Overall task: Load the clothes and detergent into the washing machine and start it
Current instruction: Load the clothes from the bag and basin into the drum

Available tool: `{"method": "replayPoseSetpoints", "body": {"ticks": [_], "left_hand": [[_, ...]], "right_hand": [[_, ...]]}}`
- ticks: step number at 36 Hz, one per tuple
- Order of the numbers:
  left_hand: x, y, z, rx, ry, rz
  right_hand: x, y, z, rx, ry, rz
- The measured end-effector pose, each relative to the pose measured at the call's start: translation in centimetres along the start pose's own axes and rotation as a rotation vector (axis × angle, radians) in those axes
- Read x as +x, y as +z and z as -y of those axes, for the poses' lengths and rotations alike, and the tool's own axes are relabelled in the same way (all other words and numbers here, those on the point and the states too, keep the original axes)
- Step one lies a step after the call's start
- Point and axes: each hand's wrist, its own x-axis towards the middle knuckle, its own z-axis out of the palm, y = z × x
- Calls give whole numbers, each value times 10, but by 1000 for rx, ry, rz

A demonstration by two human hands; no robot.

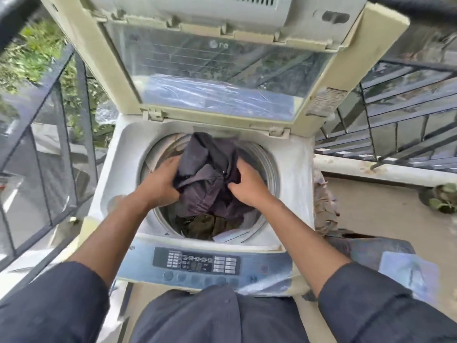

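dark garment [206, 169] over the drum [268, 167], both hands' grip clamped on it.

Washing machine [205, 219] at centre, taken as landmark. Lid [217, 78] raised upright behind the drum [265, 167]. Control panel [197, 264] along the near edge, in front of the drum. Bundle of clothes [207, 174] in the drum mouth, above more clothes [197, 225] deeper inside. Left hand [158, 179] on the bundle's left side, right hand [247, 184] on its right, both over the drum. Railing [57, 134] left of the machine. Second railing [395, 115] to the right and behind. Potted plant [442, 198] on the floor, right of the machine.
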Motion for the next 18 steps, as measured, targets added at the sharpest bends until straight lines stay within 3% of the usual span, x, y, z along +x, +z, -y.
{"method": "replayPoseSetpoints", "body": {"ticks": [5,18], "left_hand": [[-3,8,14,65,-122,73],[-4,17,-15,-148,-133,109]], "right_hand": [[2,20,-12,-51,170,209],[-31,13,-19,162,148,41]]}}
